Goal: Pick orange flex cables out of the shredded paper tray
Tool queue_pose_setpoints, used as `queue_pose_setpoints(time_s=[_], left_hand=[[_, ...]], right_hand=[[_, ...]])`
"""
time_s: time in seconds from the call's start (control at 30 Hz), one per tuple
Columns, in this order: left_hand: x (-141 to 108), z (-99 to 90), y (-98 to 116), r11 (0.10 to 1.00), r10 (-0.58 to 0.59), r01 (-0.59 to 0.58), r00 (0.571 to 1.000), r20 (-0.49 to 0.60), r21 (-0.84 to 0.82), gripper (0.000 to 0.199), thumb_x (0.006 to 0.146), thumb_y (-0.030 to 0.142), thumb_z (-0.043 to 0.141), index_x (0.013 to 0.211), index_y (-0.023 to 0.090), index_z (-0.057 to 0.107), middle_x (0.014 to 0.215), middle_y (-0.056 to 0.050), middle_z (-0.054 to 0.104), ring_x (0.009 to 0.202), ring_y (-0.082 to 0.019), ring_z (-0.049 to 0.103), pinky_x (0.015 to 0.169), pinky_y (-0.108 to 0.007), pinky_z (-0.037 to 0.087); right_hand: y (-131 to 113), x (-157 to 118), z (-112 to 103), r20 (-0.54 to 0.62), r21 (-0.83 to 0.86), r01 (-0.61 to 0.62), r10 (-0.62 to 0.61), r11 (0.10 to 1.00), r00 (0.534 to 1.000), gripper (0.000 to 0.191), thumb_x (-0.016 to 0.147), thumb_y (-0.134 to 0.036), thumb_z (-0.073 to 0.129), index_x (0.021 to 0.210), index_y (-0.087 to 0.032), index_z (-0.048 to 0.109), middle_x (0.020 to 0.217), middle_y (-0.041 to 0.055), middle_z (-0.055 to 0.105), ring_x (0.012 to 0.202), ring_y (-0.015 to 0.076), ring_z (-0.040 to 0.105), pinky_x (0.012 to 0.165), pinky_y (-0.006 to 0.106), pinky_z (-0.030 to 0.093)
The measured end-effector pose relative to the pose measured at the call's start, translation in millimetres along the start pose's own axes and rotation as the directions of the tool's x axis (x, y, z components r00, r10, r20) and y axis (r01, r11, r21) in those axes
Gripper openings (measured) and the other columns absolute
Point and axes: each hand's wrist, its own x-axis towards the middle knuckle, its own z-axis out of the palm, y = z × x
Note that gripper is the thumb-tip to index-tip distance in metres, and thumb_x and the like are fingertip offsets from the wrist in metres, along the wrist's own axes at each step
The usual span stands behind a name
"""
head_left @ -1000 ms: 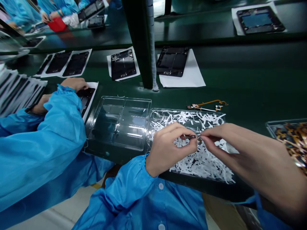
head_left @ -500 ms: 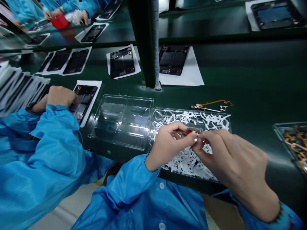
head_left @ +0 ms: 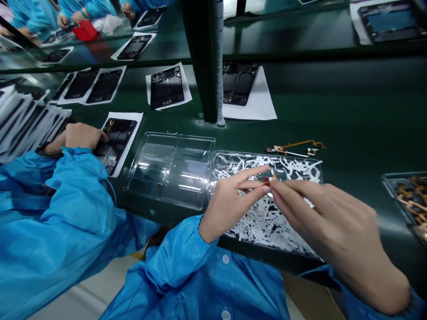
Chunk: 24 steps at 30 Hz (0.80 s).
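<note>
My left hand (head_left: 230, 202) and my right hand (head_left: 330, 226) meet fingertip to fingertip over a clear tray (head_left: 316, 171) full of white paper strips (head_left: 263, 218). Between the fingertips of both hands is a small part with a red spot (head_left: 266, 180); it is too small to make out further. An orange flex cable (head_left: 295, 146) lies on the green table just beyond the tray. An empty clear compartment tray (head_left: 171, 169) sits to the left of the strips.
A co-worker in a blue sleeve (head_left: 50, 222) at my left has a hand (head_left: 82, 135) on a black device frame (head_left: 115, 138) on white paper. More frames (head_left: 167, 87) lie farther back beside a green post (head_left: 202, 62). Another tray of orange cables (head_left: 408, 195) sits at right.
My hands have stayed together over the strips; the right hand came in closer and its fingers now stretch out flat. The co-worker's hand moved onto the black frame.
</note>
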Motion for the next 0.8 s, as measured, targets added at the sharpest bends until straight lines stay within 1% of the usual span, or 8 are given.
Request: queue_pose_setpoints(time_s=[0.07, 0.17, 0.33, 0.43, 0.53, 0.6, 0.7, 0.8], left_hand=[[-1.9, 1.1, 0.0, 0.997, 0.022, -0.02, 0.999, -0.027, 0.081, 0.045, 0.094, 0.034, 0.072, 0.138, 0.028, 0.065, 0.103, -0.001, 0.082, 0.101, -0.023, 0.077, 0.099, -0.042, 0.062], [-5.2, 2.7, 1.7, 0.985, 0.045, -0.039, 0.998, -0.032, 0.167, 0.048, 0.097, 0.035, 0.068, 0.144, 0.031, 0.059, 0.106, 0.0, 0.082, 0.104, -0.026, 0.076, 0.096, -0.044, 0.063], [-8.7, 2.2, 5.5, 0.966, 0.117, -0.114, 0.993, -0.001, 0.231, 0.052, 0.099, 0.028, 0.065, 0.149, 0.027, 0.052, 0.105, 0.0, 0.082, 0.1, -0.023, 0.077, 0.095, -0.04, 0.063], [-7.9, -1.4, 5.1, 0.969, 0.098, -0.095, 0.995, -0.003, 0.229, 0.054, 0.099, 0.03, 0.065, 0.15, 0.028, 0.05, 0.107, -0.001, 0.081, 0.1, -0.023, 0.076, 0.088, -0.037, 0.064], [-6.7, -5.8, 4.2, 0.971, 0.082, -0.078, 0.997, -0.007, 0.228, 0.049, 0.1, 0.033, 0.062, 0.148, 0.027, 0.053, 0.118, -0.003, 0.079, 0.099, -0.023, 0.075, 0.084, -0.035, 0.064], [-6.8, -7.7, 4.4, 0.972, 0.083, -0.079, 0.996, -0.011, 0.222, 0.046, 0.101, 0.034, 0.062, 0.146, 0.027, 0.055, 0.121, -0.004, 0.078, 0.099, -0.023, 0.075, 0.084, -0.035, 0.064], [-8.4, -7.6, 6.2, 0.969, 0.115, -0.111, 0.993, -0.006, 0.222, 0.046, 0.101, 0.032, 0.062, 0.147, 0.027, 0.054, 0.117, -0.003, 0.079, 0.101, -0.023, 0.075, 0.092, -0.038, 0.062], [-10.3, -5.3, 8.6, 0.954, 0.17, -0.164, 0.985, -0.003, 0.251, 0.045, 0.102, 0.028, 0.06, 0.146, 0.026, 0.052, 0.112, -0.002, 0.08, 0.099, -0.021, 0.075, 0.099, -0.04, 0.059]], right_hand=[[-1.0, -0.2, 3.7, 0.012, -0.045, 0.039, -0.039, 0.998, 0.999, 0.035, 0.091, -0.014, 0.071, 0.124, -0.009, 0.064, 0.101, 0.0119, 0.075, 0.08, 0.0223, 0.068, 0.073, 0.037, 0.05], [-4.1, 2.9, 8.7, -0.011, -0.113, 0.046, -0.048, 0.993, 0.999, 0.03, 0.089, -0.014, 0.072, 0.117, -0.007, 0.065, 0.095, 0.0109, 0.075, 0.074, 0.0206, 0.066, 0.069, 0.036, 0.049], [-8.7, 7.9, 14.7, -0.042, -0.111, -0.058, 0.054, 0.992, 0.998, 0.017, 0.088, -0.017, 0.072, 0.102, -0.01, 0.066, 0.085, 0.0086, 0.071, 0.07, 0.0185, 0.063, 0.06, 0.032, 0.043], [-8.7, 7.9, 15.0, -0.043, -0.045, -0.131, 0.129, 0.99, 0.991, 0.01, 0.088, -0.013, 0.069, 0.097, -0.014, 0.063, 0.083, 0.0053, 0.07, 0.066, 0.0161, 0.061, 0.059, 0.031, 0.043], [-8.0, 7.6, 13.1, -0.046, 0.002, -0.164, 0.164, 0.987, 0.985, 0.012, 0.087, -0.012, 0.069, 0.097, -0.016, 0.063, 0.086, 0.005, 0.072, 0.067, 0.0164, 0.062, 0.06, 0.031, 0.045], [-7.8, 7.9, 11.5, -0.049, 0.025, -0.13, 0.131, 0.991, 0.99, 0.018, 0.086, -0.013, 0.073, 0.102, -0.014, 0.065, 0.091, 0.0066, 0.074, 0.072, 0.0185, 0.066, 0.063, 0.032, 0.048], [-8.1, 8.5, 9.3, -0.051, 0.027, -0.05, 0.051, 0.998, 0.997, 0.028, 0.086, -0.015, 0.076, 0.112, -0.01, 0.067, 0.095, 0.0095, 0.076, 0.078, 0.0213, 0.069, 0.068, 0.034, 0.05], [-8.7, 7.5, 8.0, -0.054, -0.014, -0.006, 0.005, 1.0, 0.999, 0.033, 0.086, -0.014, 0.076, 0.117, -0.008, 0.067, 0.096, 0.0108, 0.077, 0.075, 0.021, 0.069, 0.068, 0.035, 0.051]])
